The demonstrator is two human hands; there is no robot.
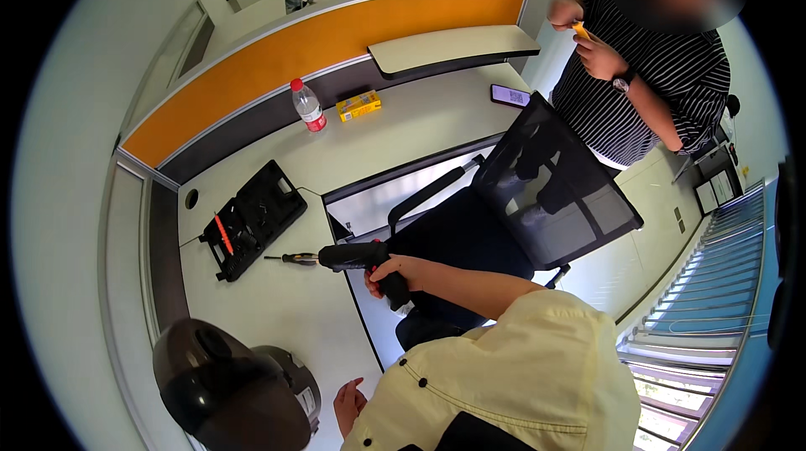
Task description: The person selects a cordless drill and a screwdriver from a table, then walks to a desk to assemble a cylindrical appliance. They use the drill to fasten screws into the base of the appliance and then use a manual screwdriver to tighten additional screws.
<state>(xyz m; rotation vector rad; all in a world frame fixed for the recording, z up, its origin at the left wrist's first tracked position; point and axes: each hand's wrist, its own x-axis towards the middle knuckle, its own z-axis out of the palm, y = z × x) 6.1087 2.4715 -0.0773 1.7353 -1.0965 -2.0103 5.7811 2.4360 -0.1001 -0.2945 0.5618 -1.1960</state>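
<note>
A black pistol-shaped cordless drill (351, 256) is in my right hand (388, 273), fingers wrapped round its grip. It points left over the desk edge, beside the office chair. Just past its nose, a screwdriver (298, 259) with a dark handle lies on the desk, shaft to the left. Farther left sits an opened black tool case (273, 191) with a red-orange pen-shaped tool (224, 234) and small parts inside. Low in the view, my left hand (348, 405) hangs by the near desk edge, empty, its fingers loosely bent and partly apart.
A dark rounded object with a smoky cover (214, 375) stands near left. Along the orange partition (403, 27) are a red-capped bottle (308, 107), yellow box (358, 105) and phone (510, 96). A black mesh chair (554, 191) stands right; behind it, a person in stripes (646, 73) handles something yellow.
</note>
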